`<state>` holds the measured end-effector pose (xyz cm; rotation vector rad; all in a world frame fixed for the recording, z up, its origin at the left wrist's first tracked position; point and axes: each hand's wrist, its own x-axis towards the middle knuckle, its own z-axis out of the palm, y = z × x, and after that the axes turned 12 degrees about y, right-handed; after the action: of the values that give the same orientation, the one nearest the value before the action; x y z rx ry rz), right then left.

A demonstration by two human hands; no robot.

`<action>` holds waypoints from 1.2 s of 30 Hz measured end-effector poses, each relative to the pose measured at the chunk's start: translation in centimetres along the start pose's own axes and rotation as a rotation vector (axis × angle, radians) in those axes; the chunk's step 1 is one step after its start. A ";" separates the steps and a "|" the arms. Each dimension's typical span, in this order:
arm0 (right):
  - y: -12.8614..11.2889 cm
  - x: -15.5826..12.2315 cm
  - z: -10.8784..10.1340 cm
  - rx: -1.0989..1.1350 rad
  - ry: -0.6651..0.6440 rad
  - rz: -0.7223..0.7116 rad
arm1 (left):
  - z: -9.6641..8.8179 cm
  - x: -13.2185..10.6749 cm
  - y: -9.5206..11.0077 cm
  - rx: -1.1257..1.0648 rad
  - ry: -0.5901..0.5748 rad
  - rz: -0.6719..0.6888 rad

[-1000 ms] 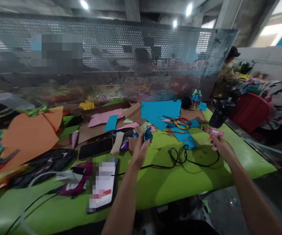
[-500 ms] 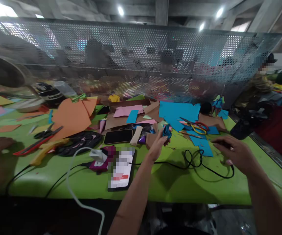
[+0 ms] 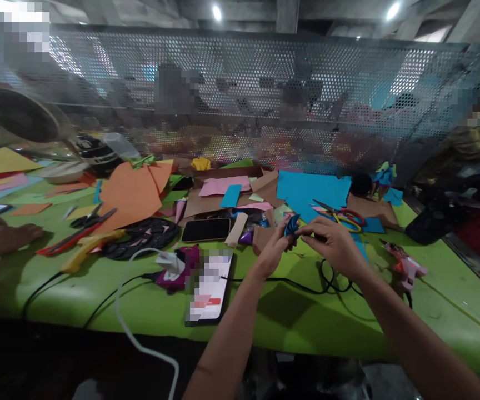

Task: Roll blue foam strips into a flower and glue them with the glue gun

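My left hand (image 3: 274, 251) is closed around a small piece of curled blue foam sheet or paper (image 3: 292, 225), layered like a flower; I cannot tell the material. My right hand (image 3: 331, 241) meets it from the right, thumb and fingers pinched at the piece's lower edge, where the fingers hide the contact. To the right of that hand, a pink glue gun (image 3: 409, 269) lies on the green table. Just behind the right hand are scissors with red and yellow handles (image 3: 348, 219) and a large blue sheet (image 3: 313, 186).
Nearer me lie a lit phone (image 3: 213, 286), a dark phone (image 3: 205, 229), a purple power strip (image 3: 177, 272) and a black cord (image 3: 290, 282). A yellow glue gun (image 3: 90, 247), orange sheets (image 3: 129, 194) and another person's hand (image 3: 10, 236) are leftward. Behind stands a perforated metal screen (image 3: 231, 83).
My right hand has moved left from beside the pink glue gun to the blue piece, and the glue gun now lies in plain view. My left hand still holds the blue piece.
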<state>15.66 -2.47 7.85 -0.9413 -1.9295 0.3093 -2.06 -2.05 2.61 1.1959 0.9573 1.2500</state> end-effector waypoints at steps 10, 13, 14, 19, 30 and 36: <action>0.9 -0.1 -0.1 -0.096 -0.030 -0.035 | 0.0 0.3 -0.2 0.077 -0.056 0.033; 1.1 -0.1 -0.1 -0.112 -0.055 -0.060 | 0.0 0.3 -0.2 0.080 -0.053 0.027; 1.1 -0.1 -0.1 -0.117 -0.063 -0.065 | 0.1 0.3 -0.2 0.081 -0.054 0.028; 1.1 0.2 -0.2 -0.125 -0.097 -0.076 | 0.0 0.1 -0.2 0.078 -0.079 0.028; 1.5 0.3 -0.4 -0.083 -0.149 -0.102 | 0.2 0.2 0.0 0.062 -0.057 -0.022; 1.5 0.2 -0.6 -0.105 -0.156 -0.115 | -0.1 0.3 -0.7 0.034 -0.078 -0.024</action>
<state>16.82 -1.41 7.50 -0.8916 -2.1521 0.2210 -1.97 -1.66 1.98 1.2472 0.9365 1.1636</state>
